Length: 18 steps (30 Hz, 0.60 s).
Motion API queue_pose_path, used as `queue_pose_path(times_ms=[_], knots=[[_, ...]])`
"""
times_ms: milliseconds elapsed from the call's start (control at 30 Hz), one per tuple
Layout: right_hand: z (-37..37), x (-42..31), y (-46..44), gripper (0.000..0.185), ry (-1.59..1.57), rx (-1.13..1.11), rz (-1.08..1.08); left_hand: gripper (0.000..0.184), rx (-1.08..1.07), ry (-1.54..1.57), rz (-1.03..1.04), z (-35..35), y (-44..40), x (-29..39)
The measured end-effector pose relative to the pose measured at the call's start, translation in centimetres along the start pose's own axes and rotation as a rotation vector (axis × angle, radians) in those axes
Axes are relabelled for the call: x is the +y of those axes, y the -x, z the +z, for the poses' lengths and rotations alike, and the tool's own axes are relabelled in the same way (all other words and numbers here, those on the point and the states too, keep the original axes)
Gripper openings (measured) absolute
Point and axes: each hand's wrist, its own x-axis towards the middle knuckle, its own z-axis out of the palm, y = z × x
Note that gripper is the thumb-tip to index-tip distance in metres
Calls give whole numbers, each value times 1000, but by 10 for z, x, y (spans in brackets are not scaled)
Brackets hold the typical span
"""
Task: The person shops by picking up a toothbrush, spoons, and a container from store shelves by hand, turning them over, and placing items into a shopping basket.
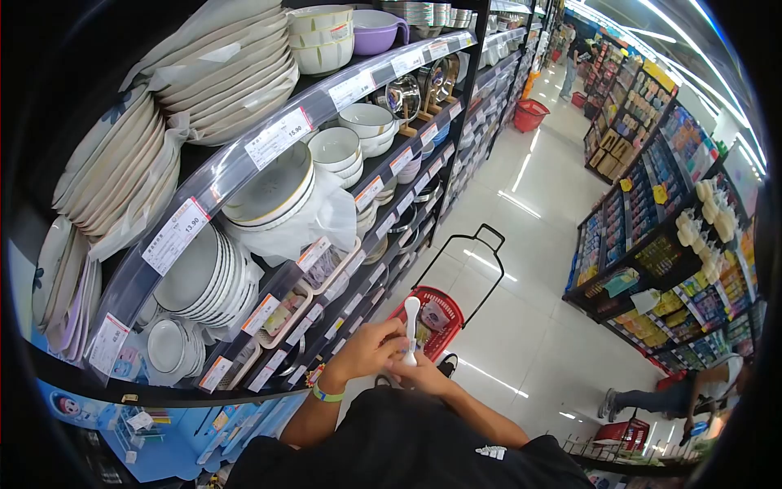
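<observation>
My left hand [372, 350], with a yellow-green band at the wrist, is closed with its fingers around a white spoon [412, 314]. The spoon stands roughly upright in front of my chest, its rounded end uppermost. Lower down, my right hand [422, 373] is closed about the bottom part of the same white piece. The fingers hide some of it, so whether it is one spoon or several is unclear. Just beyond my hands a red shopping basket [454, 303] with a long black pull handle [498, 261] stands on the floor, holding a packaged item [436, 315].
Shelves on the left hold stacked plates [236, 73], white bowls [336, 147] and a purple bowl [375, 31]. A tiled aisle [521, 318] runs ahead, with another red basket [530, 114] farther along. Racks of packaged goods [652, 212] line the right. A person [676, 395] walks at lower right.
</observation>
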Motion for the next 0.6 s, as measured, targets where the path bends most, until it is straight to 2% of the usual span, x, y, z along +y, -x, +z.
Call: queue_pose_path(times_ms=[100,267,367,600], knots=[[1,-1,-2,40,-3,-42,9,11,19,-6,27,-3,2,-5],[9,-6,2,39,16,18,19,10,2,-150,138,-3,-1,-3],[0,24,-5,37,-66,17,-65,10,-10,-148,138,-1,-2,0],[2,1,4,30,-6,50,3,11,-36,-128,129,1,-3,0]])
